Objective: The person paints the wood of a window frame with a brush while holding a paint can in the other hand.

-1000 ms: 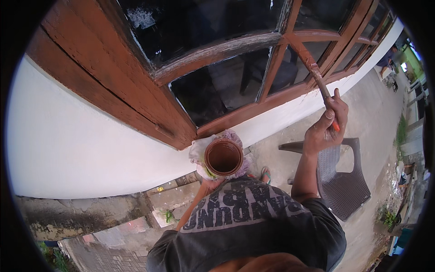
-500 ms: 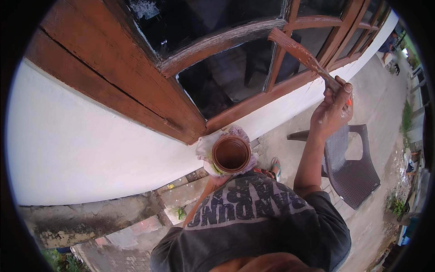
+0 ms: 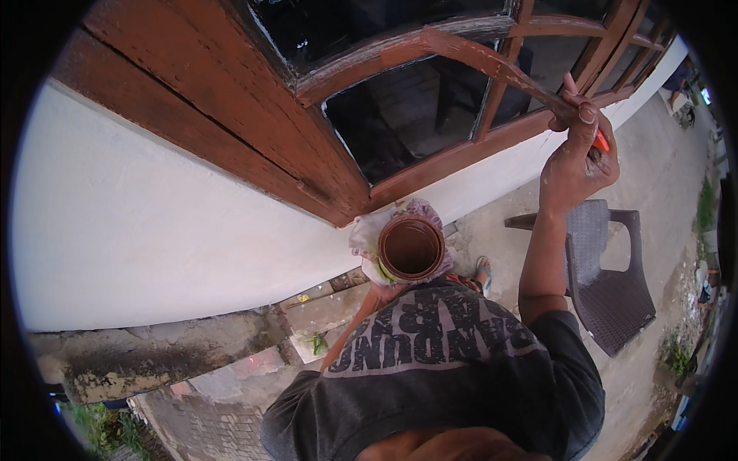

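My right hand (image 3: pixel 580 157) grips a paintbrush (image 3: pixel 488 65) with brown-coated bristles, its fingers closed round the handle. The bristle tip lies against the curved crossbar (image 3: pixel 361 65) of a wooden window, beside a brighter, wet-looking brown patch. Above the bristles, part of the bar looks grey and worn. Low in front of my body, my left hand (image 3: pixel 386 293) supports a round paint can (image 3: pixel 382 257) from below, its fingers mostly hidden. Brown paint coats the can's inside, and a crumpled pale cloth (image 3: pixel 369 230) surrounds it.
Dark glass panes (image 3: pixel 407 115) sit inside the brown frame, above a white wall (image 3: pixel 169 230). A brown woven-look plastic chair (image 3: pixel 615 307) stands on the paving to the right. At lower left runs a stained concrete ledge (image 3: pixel 154 353), with plants (image 3: pixel 108 430) below it.
The brush has swung left along the crossbar, and brown now covers a stretch that looked grey and worn. The can stays in my left hand while the whole view has shifted slightly.
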Action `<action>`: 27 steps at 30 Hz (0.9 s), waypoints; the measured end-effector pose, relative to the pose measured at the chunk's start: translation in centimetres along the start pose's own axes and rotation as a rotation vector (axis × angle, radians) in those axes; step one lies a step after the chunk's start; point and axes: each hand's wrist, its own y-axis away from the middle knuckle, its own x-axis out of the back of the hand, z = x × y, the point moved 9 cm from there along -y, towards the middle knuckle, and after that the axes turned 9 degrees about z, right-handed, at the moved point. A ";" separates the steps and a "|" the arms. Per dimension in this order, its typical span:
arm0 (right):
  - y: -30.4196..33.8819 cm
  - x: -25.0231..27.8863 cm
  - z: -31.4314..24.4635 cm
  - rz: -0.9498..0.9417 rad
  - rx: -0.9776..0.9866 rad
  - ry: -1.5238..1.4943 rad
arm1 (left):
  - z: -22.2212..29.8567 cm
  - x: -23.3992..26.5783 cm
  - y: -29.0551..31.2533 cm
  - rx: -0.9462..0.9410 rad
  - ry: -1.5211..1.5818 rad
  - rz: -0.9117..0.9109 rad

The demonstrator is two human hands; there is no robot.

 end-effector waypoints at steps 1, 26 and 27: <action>-0.5 0.7 -0.2 0.020 0.066 0.053 | 0.1 -0.1 0.0 -0.004 0.002 0.000; -1.9 4.8 -1.3 0.177 0.311 0.362 | 1.1 -7.1 -0.8 -0.503 -0.698 -0.737; -1.6 4.2 -2.1 0.107 0.462 0.370 | 0.6 -7.5 -0.6 -0.455 -0.685 -0.824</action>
